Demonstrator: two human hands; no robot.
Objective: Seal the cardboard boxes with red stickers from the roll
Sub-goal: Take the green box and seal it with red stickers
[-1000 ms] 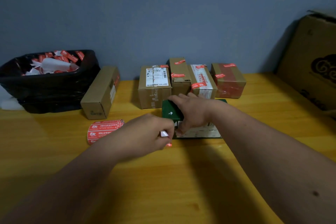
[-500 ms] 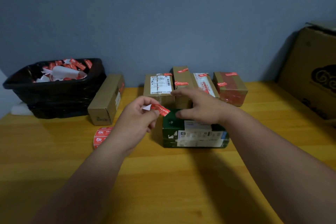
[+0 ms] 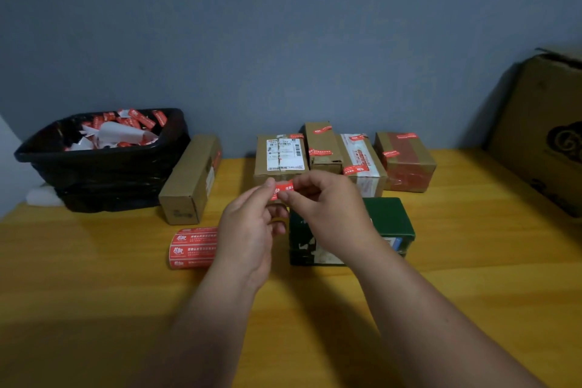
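Cardboard boxes (image 3: pixel 343 156) stand in a row at the back of a wooden table (image 3: pixel 472 277), against a blue-grey wall — four of them, each already bearing red stickers. A large cardboard carton (image 3: pixel 544 135) leans at the far right edge of the view. At the left sits a black bin (image 3: pixel 104 179) holding torn white backing paper and red scraps, and just beside it lies a long brown box (image 3: pixel 192 179), end toward the viewer. Nearer the viewer, a dark green box (image 3: pixel 390 224) rests on the table, partly hidden behind the right forearm. To its left lies the sticker roll (image 3: pixel 193 247), on its side, touching nothing but the table, close to the left wrist.

Both hands are raised above the table, between the viewer and the row of boxes. The left hand (image 3: pixel 248 230) and the right hand (image 3: pixel 327 214) meet at the fingertips, each pinching one end of a single red sticker (image 3: pixel 283 190) — thumb and forefinger closed on it, the other fingers loosely curled. The sticker hangs in the air above the green box's left end, touching no box.
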